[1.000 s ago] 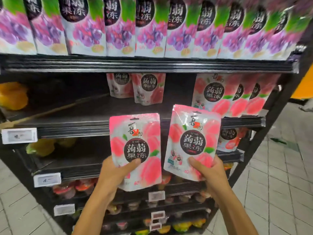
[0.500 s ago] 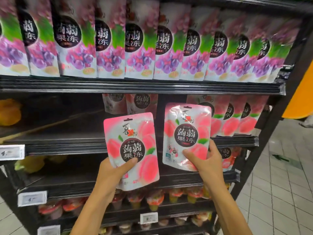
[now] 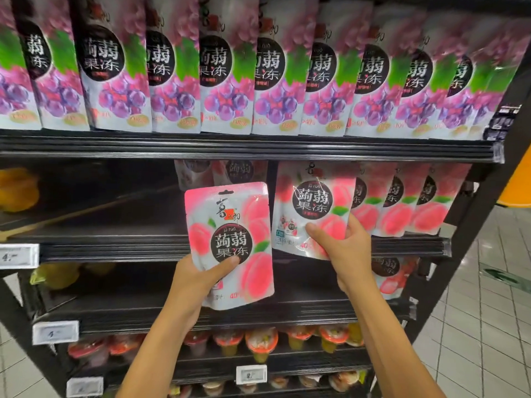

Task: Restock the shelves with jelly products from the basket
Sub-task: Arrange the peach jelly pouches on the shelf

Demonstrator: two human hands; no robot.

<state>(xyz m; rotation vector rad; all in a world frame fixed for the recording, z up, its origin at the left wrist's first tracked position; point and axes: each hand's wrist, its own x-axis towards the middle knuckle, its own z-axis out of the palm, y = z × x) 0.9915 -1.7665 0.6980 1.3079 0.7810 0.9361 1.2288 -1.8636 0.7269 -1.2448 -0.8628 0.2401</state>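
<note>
Here, two peach jelly pouches are in hand, one in each. The left hand (image 3: 198, 280) grips the first pouch (image 3: 230, 239) from below at its lower left corner, with the thumb laid across the front under the dark round label and the other fingers hidden behind. That pouch stands upright in front of the rack. Its top is level with the space above the middle shelf (image 3: 115, 248) and its bottom reaches down past that shelf's front edge.

To its right, the right hand (image 3: 347, 248) pinches the second pouch (image 3: 310, 202) at its lower right corner, thumb on the front, fingers curled round the side edge. This one leans slightly. Its top is tucked under the top shelf (image 3: 258, 149) and its bottom edge hangs over the middle shelf's front lip. It is just beside the three peach pouches (image 3: 399, 211) standing in a row at the right end.

Two more peach pouches (image 3: 238, 172) stand farther back, behind the first pouch. Above, about ten grape pouches (image 3: 273, 81) fill the top shelf from side to side. Four price tags (image 3: 17, 255) show on the shelf fronts, and a row of jelly cups (image 3: 261, 343) sits low down.
</note>
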